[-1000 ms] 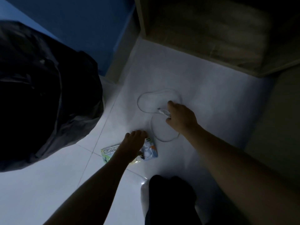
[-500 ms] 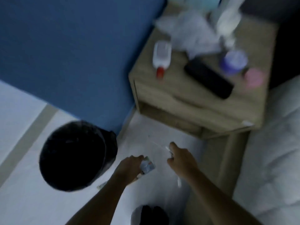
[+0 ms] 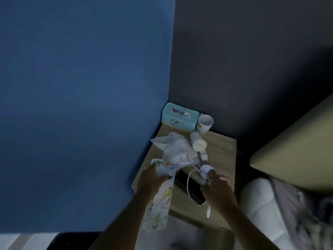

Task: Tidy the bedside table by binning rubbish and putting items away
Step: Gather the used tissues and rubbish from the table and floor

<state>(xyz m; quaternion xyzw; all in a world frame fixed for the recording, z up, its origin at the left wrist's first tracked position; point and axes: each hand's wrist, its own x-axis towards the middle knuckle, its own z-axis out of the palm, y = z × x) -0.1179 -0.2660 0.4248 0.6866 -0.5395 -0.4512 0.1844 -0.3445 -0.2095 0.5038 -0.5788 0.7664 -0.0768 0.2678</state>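
My left hand (image 3: 152, 179) grips a long printed wrapper (image 3: 159, 202) that hangs down over the left front edge of the wooden bedside table (image 3: 220, 150). My right hand (image 3: 217, 188) holds a thin white cable (image 3: 189, 186), whose loop and plug dangle over the table front. On the table lie crumpled white tissue (image 3: 175, 148), a black phone (image 3: 187, 186), a toppled small white bottle (image 3: 198, 143), a white cup (image 3: 205, 123) and a teal tissue box (image 3: 179, 117). A purple-topped jar (image 3: 206, 167) and a pink item (image 3: 223, 178) peek out beside my right fingers.
A blue wall stands to the left of the table and a dark wall behind it. The bed with white bedding (image 3: 270, 204) and a beige headboard (image 3: 297, 159) is on the right. The black bin's rim (image 3: 75, 240) shows at the bottom left on the pale floor.
Both hands rose from the floor to table height, the left carrying the wrapper and the right the cable. The view tilted up from floor and bin to the tabletop.
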